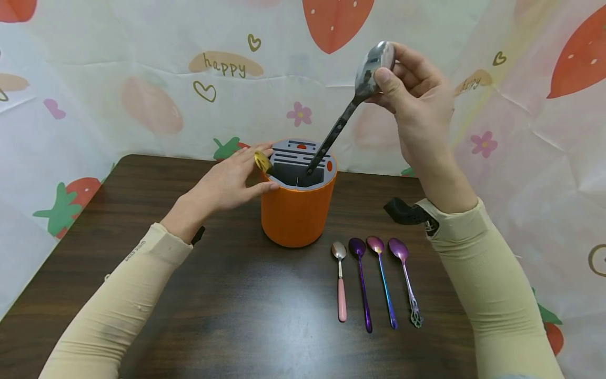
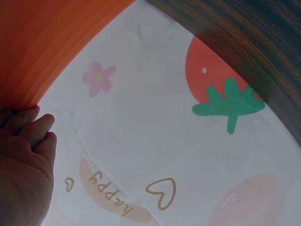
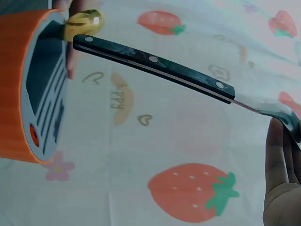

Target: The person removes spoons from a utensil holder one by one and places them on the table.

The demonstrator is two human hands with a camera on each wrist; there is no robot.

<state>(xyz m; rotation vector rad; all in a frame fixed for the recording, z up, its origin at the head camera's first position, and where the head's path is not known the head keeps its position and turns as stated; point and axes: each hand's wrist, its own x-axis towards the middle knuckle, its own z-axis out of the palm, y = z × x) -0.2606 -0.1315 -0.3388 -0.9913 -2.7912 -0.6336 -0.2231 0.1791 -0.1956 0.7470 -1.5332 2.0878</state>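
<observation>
My right hand (image 1: 421, 102) pinches the steel bowl of a spoon (image 1: 344, 115) with a black riveted handle. The spoon is tilted, bowl up, its handle pointing down to the left. In the right wrist view, the handle's end is just outside the mouth of an orange utensil holder (image 1: 297, 218). My left hand (image 1: 227, 181) rests against the holder's left side, fingers and thumb spread along the grey slotted top (image 1: 293, 152). Beside that hand, the bowl of a gold spoon (image 1: 263, 162) sticks out of the large compartment; its handle is hidden inside.
To the holder's front right, a pink-handled spoon (image 1: 341, 295), a purple spoon (image 1: 362, 284), a pink-and-blue spoon (image 1: 384, 279) and an ornate purple spoon (image 1: 406, 276) lie side by side on the dark wooden table (image 1: 227, 316). A strawberry-print cloth (image 1: 156, 52) hangs behind.
</observation>
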